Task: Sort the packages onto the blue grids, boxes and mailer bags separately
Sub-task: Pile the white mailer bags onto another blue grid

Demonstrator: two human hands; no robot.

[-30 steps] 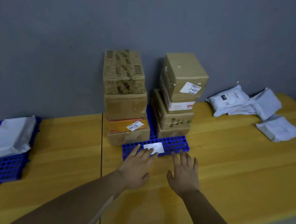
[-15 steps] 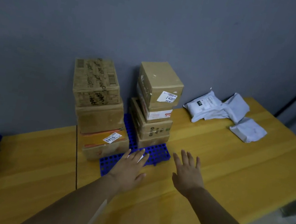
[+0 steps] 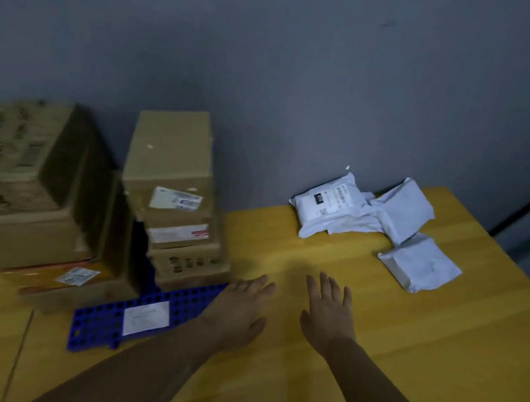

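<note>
Two stacks of brown cardboard boxes stand on a blue grid at the left: a wide stack and a narrower stack beside it. Three white mailer bags lie on the yellow table at the back right: one with a label, one folded behind it, one nearer. My left hand hovers flat and empty over the grid's right end. To its right, over bare table, my right hand is spread, also empty.
A white label lies on the grid's front. The table ends at the right and front edges; a grey wall stands behind. A seam runs across the tabletop at the left.
The view has swung right: the left blue grid with its mailer bag has left the frame. Both hands have shifted right, away from the box stacks, toward the mailer bags.
</note>
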